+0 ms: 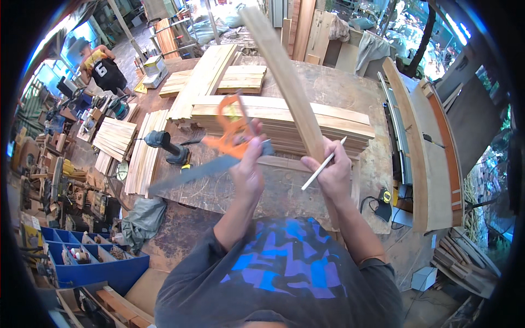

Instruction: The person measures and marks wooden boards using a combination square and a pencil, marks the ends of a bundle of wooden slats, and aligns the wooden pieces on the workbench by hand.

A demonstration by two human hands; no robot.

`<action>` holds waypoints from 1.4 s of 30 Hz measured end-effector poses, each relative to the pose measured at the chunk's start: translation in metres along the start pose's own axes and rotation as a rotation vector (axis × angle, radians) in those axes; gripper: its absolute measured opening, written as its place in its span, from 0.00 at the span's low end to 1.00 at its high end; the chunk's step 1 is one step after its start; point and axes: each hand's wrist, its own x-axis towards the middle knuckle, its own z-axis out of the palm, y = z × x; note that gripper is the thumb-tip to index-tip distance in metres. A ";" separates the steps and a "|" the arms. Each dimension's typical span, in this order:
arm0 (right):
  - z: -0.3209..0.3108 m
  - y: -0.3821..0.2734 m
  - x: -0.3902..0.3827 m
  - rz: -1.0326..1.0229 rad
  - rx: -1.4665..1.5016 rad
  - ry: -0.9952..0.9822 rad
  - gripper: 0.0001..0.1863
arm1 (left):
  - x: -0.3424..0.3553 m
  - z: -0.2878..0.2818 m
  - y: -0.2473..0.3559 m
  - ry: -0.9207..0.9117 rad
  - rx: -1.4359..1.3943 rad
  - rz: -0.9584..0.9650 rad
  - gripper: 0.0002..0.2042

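Observation:
My left hand [249,169] is closed on a handsaw [188,174] with an orange handle [232,128], its grey blade angled down to the left. A thin dark metal strip beside the handle is too blurred to name. In my right hand [334,172] is a long wooden board [290,87], tilted up and away over the bench. A pale pencil [322,164] lies across that hand's fingers. Just beyond both hands stands a stack of planks [333,117] on the worn wooden workbench [350,90].
On the bench's left lie a cordless drill [170,152] and more planks [147,158]. A tape measure [386,197] sits near the right edge. At lower left is a blue divided bin [104,268]; long boards [418,164] stand at right. Another person [103,68] is at far left.

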 end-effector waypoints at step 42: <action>-0.014 0.000 -0.008 0.105 0.514 0.282 0.07 | 0.004 0.089 -0.066 -0.288 -0.120 -0.359 0.08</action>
